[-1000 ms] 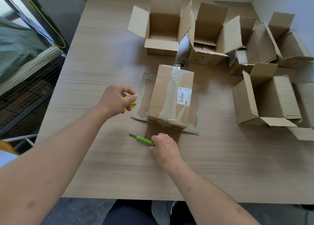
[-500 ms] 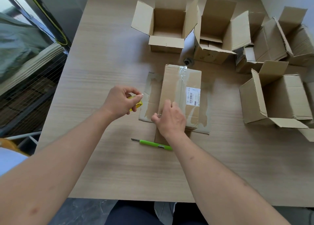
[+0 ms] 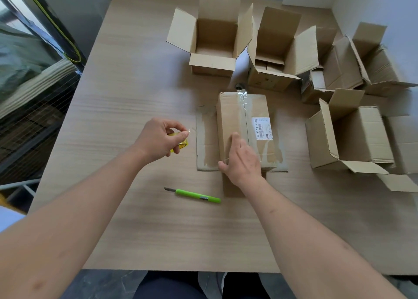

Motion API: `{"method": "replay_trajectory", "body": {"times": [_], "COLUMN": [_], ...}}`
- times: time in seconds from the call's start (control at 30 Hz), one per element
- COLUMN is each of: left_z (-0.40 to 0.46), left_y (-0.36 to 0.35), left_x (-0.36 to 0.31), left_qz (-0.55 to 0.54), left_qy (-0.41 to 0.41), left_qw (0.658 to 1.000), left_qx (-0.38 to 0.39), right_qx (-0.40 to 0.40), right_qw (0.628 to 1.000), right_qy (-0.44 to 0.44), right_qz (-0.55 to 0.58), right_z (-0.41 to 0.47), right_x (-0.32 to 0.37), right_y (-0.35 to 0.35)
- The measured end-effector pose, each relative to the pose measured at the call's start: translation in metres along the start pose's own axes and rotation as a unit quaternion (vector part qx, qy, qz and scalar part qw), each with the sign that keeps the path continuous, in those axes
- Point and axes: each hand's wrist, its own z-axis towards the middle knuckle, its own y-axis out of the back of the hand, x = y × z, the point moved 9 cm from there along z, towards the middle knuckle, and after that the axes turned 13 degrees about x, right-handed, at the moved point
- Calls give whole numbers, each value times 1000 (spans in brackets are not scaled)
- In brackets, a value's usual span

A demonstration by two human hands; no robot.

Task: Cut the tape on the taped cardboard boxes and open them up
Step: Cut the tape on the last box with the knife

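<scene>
Pale wood-grain tabletop (image 3: 135,90) carries brown taped cardboard box (image 3: 235,122) at centre, on flattened cardboard sheet (image 3: 204,140). Right hand (image 3: 243,161) rests on box's near end, fingers loosely spread. Left hand (image 3: 158,138) pinches small yellow tape roll (image 3: 181,141) — beside sheet. Green utility knife (image 3: 194,194) lies loose, nearer.

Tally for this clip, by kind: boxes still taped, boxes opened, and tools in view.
Taped box: 1
Opened boxes: at least 5; the right cluster overlaps
Green utility knife: 1
Yellow tape roll, held in left hand: 1
Total: at least 8
</scene>
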Motion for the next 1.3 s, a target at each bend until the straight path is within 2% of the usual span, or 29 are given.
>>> {"method": "replay_trajectory", "body": {"times": [0.13,0.33,0.53,0.63,0.7,0.87,1.03,1.1,1.23,1.3], "left_z": [-4,-10,-25,-32,-33,-30,-22,-18,-13,-12], "left_y": [-10,-21,-16,-11,-7,-3,-7,-6,-2,1], "left_x": [-11,-29,-29,-24,-19,-18,-28,-29,-29,-29], "left_qz": [1,-7,-5,-8,-5,-18,-32,-33,-39,-40], "left_qy": [-6,-18,-12,-1,6,12,5,3,4,7], "left_qw": [1000,1000,1000,999,999,998,998,998,997,998], "left_qx": [-2,-7,-28,-39,-44,-59,-56,-57,-60,-57], "right_qx": [40,44,-37,-59,-45,-22,125,129,124,96], "right_qw": [998,998,997,990,991,1000,989,989,992,995], "right_qy": [-30,-36,6,38,41,13,-74,-64,24,10], "right_qz": [-28,-35,-64,-121,-120,-16,19,15,-26,-30], "right_z": [-10,-21,-12,-2,4,9,23,24,18,18], "right_x": [-26,-54,-48,-41,-46,-59,-39,-35,-42,-45], "right_y": [4,13,22,27,29,42,21,15,9,20]}}
